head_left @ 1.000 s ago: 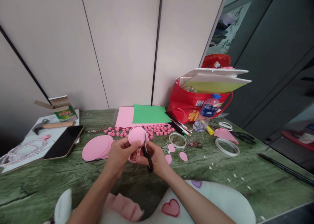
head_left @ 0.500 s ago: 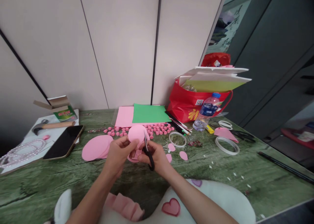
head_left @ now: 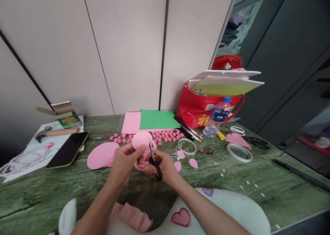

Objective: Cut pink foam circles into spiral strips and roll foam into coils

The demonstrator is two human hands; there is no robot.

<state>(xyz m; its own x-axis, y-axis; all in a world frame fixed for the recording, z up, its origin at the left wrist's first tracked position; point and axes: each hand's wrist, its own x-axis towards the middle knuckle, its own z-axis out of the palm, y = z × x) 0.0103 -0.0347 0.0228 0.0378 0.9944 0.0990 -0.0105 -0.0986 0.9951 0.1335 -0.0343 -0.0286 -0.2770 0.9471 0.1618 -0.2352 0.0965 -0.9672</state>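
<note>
A round pink paper piece (head_left: 140,140) is pinched by my left hand (head_left: 127,160), its fingers closed at the lower edge. My right hand (head_left: 163,164) grips black-handled scissors (head_left: 157,168), whose blades point up beside the paper's right edge. More pink paper shows behind and below the blades, partly hidden by my fingers. Left of my hands lie large pink paper circles (head_left: 101,155), overlapping. Several small pink rolled pieces (head_left: 168,135) are spread behind my hands. Small pink petal shapes (head_left: 193,163) lie to the right, near a roll of tape (head_left: 187,146).
Green and pink sheets (head_left: 158,119) lie at the back. A red bag (head_left: 192,106) and a water bottle (head_left: 215,120) stand at the back right. A phone (head_left: 67,150), a hammer (head_left: 60,132) and beads (head_left: 25,159) are left. A white cushioned thing (head_left: 232,211) is in front.
The round pink paper has shifted slightly left and tilted. The scissors' blades now lean a little further left, showing more of the pink paper behind them.
</note>
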